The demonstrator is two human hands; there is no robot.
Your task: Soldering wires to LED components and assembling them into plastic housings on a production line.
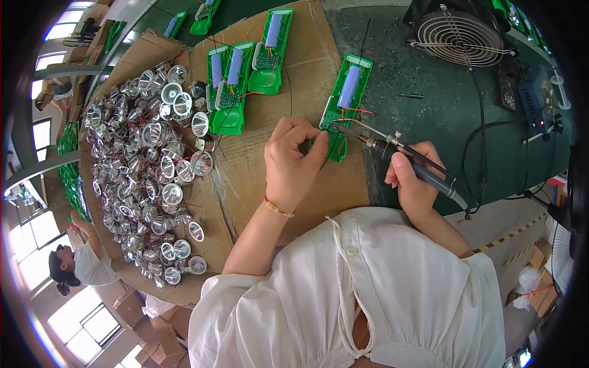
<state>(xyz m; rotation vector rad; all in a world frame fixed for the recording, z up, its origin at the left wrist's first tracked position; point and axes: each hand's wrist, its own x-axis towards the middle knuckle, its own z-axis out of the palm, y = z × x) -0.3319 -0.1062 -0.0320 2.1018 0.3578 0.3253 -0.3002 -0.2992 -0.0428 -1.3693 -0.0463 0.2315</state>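
My right hand [418, 178] grips a soldering iron [405, 158] with a thin metal feed tube fixed along it. The iron's front end reaches to the small green circuit board [332, 121] in an open green plastic housing [358, 80]. A purple cylindrical battery [350, 87] lies in the upper part of that housing, with red wires beside it. At the board's left edge my left hand [291, 156] is closed in a pinch, thumb against forefinger. Whatever is between these fingertips is too small to make out. A thin dark wire runs close by them.
Many silver reflector cups [150, 132] are heaped on cardboard [257, 165] at left. Several similar green housings [230, 116] with batteries lie at the back. A fan with a wire guard [460, 38] stands back right, near a dark box [535, 107] and cables. Another person [86, 264] is far left.
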